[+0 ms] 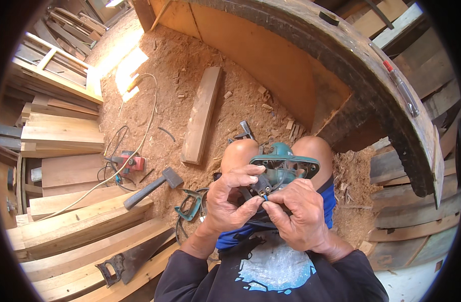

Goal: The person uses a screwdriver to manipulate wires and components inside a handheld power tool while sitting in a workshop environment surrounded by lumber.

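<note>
Between my knees rests a green power tool body (280, 151) with its handle housing opened and wires showing. My left hand (229, 204) grips a small black switch block (262, 186) with brass-coloured terminals, held between thumb and fingers. A short blue wire (266, 198) meets the block's lower end, and my right hand (302, 214) pinches it between thumb and forefinger. Whether the wire's tip is inside a terminal cannot be made out. On the floor beside my left forearm lies a loose green handle cover (190, 205), with a black cord near it.
A hammer (155, 188) and a handsaw (127, 264) lie on stacked boards (79, 229) to the left. Beyond them are a red power tool (132, 162) and its cord. One plank (202, 116) lies on sawdust ahead. A curved bench (341, 65) rises at right, bearing a tape roll (329, 18).
</note>
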A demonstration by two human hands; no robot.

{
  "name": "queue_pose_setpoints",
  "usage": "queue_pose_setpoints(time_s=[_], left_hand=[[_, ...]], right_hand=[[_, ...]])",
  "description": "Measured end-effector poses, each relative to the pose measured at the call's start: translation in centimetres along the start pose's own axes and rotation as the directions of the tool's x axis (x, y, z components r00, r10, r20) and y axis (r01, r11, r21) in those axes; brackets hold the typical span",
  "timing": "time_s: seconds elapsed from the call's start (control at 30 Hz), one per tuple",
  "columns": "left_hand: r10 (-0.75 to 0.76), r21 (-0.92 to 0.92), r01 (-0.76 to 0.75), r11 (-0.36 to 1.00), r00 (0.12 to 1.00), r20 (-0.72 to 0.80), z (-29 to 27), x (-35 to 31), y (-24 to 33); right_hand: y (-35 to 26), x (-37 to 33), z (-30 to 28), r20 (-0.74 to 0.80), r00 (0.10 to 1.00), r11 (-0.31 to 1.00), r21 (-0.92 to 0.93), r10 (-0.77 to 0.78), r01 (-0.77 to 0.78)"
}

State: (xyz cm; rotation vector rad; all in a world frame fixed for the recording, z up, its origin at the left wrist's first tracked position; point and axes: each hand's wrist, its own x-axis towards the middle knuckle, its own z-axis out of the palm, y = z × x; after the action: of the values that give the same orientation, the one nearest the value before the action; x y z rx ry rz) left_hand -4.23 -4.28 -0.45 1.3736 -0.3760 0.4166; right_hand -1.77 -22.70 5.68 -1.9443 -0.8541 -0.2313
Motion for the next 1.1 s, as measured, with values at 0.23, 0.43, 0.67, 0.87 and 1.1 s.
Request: queue_pose_setpoints(time_s=[0.23,0.43,0.67,0.87,1.1], left_hand=[[0.048,0.038,-0.048,0.998,0.999,0.011,-0.4,-0.2,-0.4],[0.027,0.054,-0.024,0.998,0.998,-0.063,-0.7,-0.8,-1.5],[0.012,0.031,-0.01,0.999,0.999,-0.053,-0.1,-0.4,-0.7],[0.005,0.065,-0.001,0.998,0.998,-0.058,-0.5,-0.7,-0.6],[0.028,0.073,-0.027,0.997,0.999,-0.024,-0.5,-0.6,-0.3]], right_hand=[[-0.4,0.0,-0.7,0.06,0.998,0.998,0.055,0.028,-0.031],[-0.2,0.6,-4.4,-0.003,1.0,0.998,0.059,0.014,-0.014],[-0.8,3.9,-17.1,-0.646,0.748,0.803,-0.521,-0.151,-0.287],[2.9,9.8,-21.0,-0.164,0.974,0.534,-0.843,-0.159,-0.055],[5.3,12.8,-21.6,-0.056,0.989,0.389,-0.915,0.139,-0.107]])
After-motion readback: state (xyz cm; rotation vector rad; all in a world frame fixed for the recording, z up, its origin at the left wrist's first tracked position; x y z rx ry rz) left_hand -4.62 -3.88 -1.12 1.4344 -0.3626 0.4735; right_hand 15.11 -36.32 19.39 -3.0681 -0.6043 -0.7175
